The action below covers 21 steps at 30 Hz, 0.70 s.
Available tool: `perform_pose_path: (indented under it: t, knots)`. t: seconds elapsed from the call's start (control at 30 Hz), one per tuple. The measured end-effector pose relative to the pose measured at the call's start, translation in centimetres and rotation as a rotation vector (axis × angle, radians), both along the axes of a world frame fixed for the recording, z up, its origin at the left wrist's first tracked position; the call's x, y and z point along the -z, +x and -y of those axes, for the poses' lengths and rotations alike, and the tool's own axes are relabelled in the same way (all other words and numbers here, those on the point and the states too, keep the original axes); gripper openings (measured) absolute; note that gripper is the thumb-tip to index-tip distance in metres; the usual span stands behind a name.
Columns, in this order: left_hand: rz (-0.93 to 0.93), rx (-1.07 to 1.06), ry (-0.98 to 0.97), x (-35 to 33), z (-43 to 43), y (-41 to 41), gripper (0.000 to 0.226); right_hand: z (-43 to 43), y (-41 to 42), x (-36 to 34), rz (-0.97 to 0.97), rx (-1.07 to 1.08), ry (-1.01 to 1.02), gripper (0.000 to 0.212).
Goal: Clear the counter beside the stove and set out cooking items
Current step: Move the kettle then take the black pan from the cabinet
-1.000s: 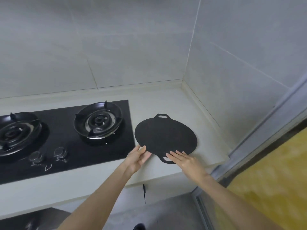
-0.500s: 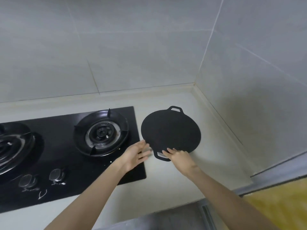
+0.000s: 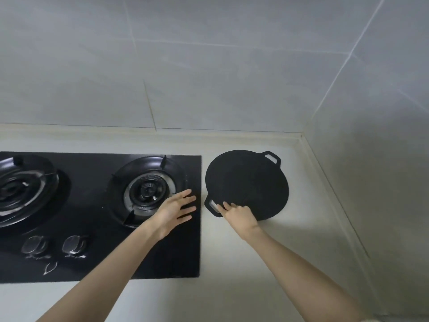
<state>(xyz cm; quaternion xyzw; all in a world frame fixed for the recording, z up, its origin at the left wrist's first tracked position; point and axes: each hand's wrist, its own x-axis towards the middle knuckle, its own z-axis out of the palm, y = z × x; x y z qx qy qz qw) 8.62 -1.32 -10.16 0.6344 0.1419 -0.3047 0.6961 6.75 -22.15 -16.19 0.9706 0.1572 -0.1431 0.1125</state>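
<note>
Head view: my right hand curls round the near loop handle of the round, flat, matte-black griddle pan, which lies on the pale counter just right of the black glass gas stove. My left hand hovers over the stove's edge, fingers spread and holding nothing. I'd steady the rim with it and lift level. The raised burner grate and the tiled corner crowd the pan.

Back wall: large grey tiles, pale grout lines. One vertical joint is darker and yellowish. Side wall: same tiles, at right, meets the back wall in a corner. Cream strip runs along the foot of both walls.
</note>
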Motion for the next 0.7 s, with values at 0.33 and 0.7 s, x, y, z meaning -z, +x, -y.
perform_pose_path:
  t: [0.33, 0.7]
  knots:
    - [0.024, -0.148, 0.028, -1.0, -0.1, -0.2, 0.041, -0.7, 2.1, 0.5, -0.052, -0.018, 0.071, 0.050]
    - [0.159, -0.341, 0.182, -4.6, -5.9, -6.1, 0.036, -4.7, 0.5, -6.9, 0.179, -0.139, 0.585, 0.039]
